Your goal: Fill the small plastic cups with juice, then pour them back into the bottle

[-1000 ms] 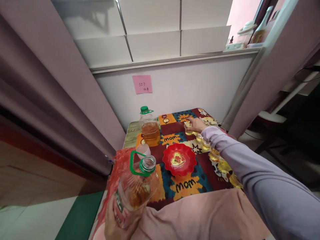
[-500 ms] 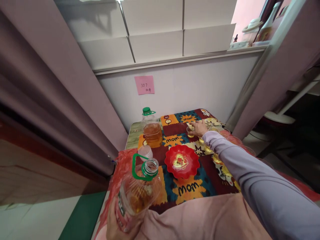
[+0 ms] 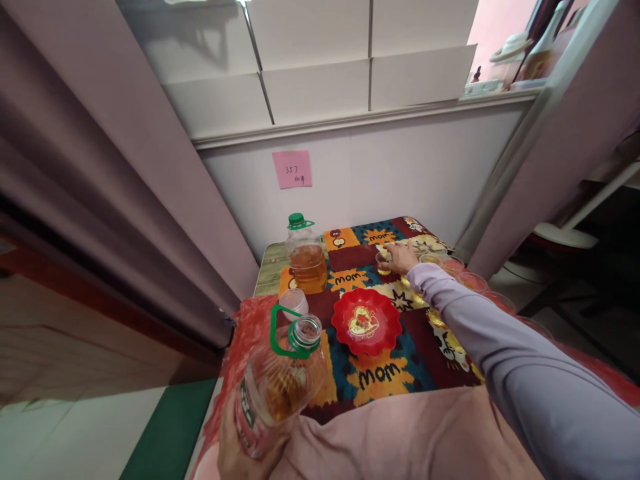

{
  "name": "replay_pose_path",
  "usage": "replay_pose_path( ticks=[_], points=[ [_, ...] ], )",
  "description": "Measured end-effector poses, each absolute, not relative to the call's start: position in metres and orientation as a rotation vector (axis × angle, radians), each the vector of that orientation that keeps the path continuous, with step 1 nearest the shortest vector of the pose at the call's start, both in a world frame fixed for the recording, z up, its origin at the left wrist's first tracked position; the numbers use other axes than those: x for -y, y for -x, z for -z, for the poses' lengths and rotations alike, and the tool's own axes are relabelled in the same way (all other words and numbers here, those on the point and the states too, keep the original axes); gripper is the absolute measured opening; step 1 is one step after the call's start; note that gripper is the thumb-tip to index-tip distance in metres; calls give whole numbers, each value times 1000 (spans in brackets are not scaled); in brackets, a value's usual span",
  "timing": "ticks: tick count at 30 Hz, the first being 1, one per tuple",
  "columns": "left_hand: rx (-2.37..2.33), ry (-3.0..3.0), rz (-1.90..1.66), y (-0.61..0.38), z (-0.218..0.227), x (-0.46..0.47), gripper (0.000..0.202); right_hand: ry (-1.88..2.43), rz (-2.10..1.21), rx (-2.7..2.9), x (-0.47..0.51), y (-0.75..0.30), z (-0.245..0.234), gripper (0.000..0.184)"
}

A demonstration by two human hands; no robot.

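Observation:
My left hand point(image 3: 239, 448) is wrapped round an uncapped plastic oil bottle point(image 3: 277, 383) with a green handle ring, tilted toward the table and holding a little amber oil. My right hand point(image 3: 403, 257) reaches to the far side of the table and grips a small clear cup point(image 3: 383, 261) with yellow oil in it. A row of several similar small cups point(image 3: 436, 313) of oil runs along the right side, partly under my sleeve. A red flower-shaped plate point(image 3: 367, 321) lies in the middle.
A second oil bottle point(image 3: 305, 257) with a green cap stands at the back left, about half full. An empty clear cup point(image 3: 293, 303) sits near it. The table carries a colourful "MOM" cloth point(image 3: 383, 375). A pink note point(image 3: 293, 169) hangs on the wall; curtains flank both sides.
The view has shifted slightly rightward and downward. Both hands keep their hold; my right hand stays on the far cup with almost no movement.

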State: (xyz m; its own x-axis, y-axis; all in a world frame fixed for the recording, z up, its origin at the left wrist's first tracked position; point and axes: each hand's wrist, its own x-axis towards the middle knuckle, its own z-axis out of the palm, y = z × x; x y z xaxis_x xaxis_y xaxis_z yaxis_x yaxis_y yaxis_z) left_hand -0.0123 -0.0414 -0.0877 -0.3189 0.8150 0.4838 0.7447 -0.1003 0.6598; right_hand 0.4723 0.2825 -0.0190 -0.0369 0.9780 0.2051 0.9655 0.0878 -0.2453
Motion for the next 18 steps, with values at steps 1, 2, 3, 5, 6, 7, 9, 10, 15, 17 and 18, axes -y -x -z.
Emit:
replay_pose_path(
  ticks=[1, 2, 3, 5, 6, 7, 9, 10, 15, 17, 18],
  points=[
    [-2059, -1800, -1403, 13, 89, 41, 119, 1903, -53, 2038, -280, -469, 15, 58],
    [-2060, -1815, -1399, 14, 90, 41, 120, 1868, -50, 2024, -278, -463, 10, 56],
    [-2064, -1827, -1396, 16, 91, 41, 120, 1822, -48, 2017, -275, -456, 4, 54],
    [-2063, -1846, -1396, 19, 94, 40, 117, 1691, -60, 2031, -265, -434, -9, 50],
    [-2049, -1865, -1395, 21, 95, 39, 118, 1607, -77, 2055, -258, -420, -15, 48],
    [-2033, -1885, -1395, 22, 96, 39, 120, 1514, -101, 2086, -249, -404, -20, 44],
    [-2015, -1909, -1410, 23, 96, 38, 121, 1321, -162, 2165, -228, -367, -27, 34],
    [-2009, -1918, -1418, 23, 96, 38, 120, 1234, -191, 2205, -217, -348, -29, 31],
    [-1959, -2025, -1432, 25, 98, 37, 116, 994, -329, 2394, -178, -272, -27, 40],
    [-1948, -2084, -1430, 28, 102, 36, 118, 1039, -369, 2467, -174, -256, -26, 45],
    [-1950, -2101, -1420, 30, 104, 36, 119, 1074, -373, 2493, -174, -251, -26, 45]
  ],
)
